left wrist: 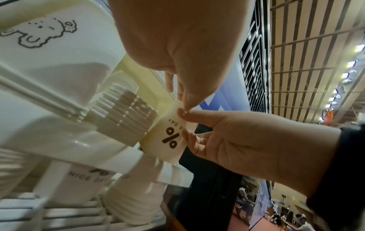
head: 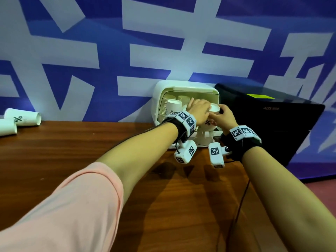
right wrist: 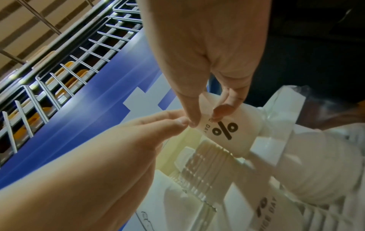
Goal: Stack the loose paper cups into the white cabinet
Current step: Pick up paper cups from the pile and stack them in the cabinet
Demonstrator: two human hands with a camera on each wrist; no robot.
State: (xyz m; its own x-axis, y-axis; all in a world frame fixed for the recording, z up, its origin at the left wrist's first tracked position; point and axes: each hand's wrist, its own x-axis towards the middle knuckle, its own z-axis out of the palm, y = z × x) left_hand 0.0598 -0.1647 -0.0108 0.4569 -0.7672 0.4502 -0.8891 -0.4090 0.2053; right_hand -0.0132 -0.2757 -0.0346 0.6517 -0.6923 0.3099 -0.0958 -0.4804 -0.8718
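**Both hands on 1 paper cup at the mouth of the white cabinet**

The person reaches with both arms across the wooden table (head: 76, 153) to the white cabinet (head: 183, 84), which stands at the table's far edge against a blue-and-white banner (head: 163, 42). Its front is open.

Both hands meet on 1 paper cup (head: 214, 108) printed with a black "%" mark, held upside down with its base upward at the right side of the cabinet's opening. In the left wrist view the cup (left wrist: 168, 139) sits over a ribbed stack of nested cups (left wrist: 126, 115), and the right wrist view shows the same cup (right wrist: 227, 129) over that stack (right wrist: 207, 161).

The left hand (head: 198, 110) lies over the cup from above, fingers curled down onto its side. The right hand (head: 224, 117) pinches the cup between thumb and fingers from the right; the thumb tips of the 2 hands touch.

Inside the cabinet, toward its left side, another inverted cup (head: 174, 106) tops a second stack, and more cup bottoms show behind it. A lower rack holds further cups marked "NICE DAY" (left wrist: 88, 176).

At the table's far left edge, 2 loose paper cups lie on their sides, 1 with a "%" mark (head: 23, 117) and 1 partly cut off by the frame (head: 8, 127), well apart from the cabinet. A black box (head: 269, 115) stands just beside the cabinet at the table's far right edge. Both wrists wear black straps with square-coded markers, and a cable (head: 241, 197) trails from the right wrist across the table.
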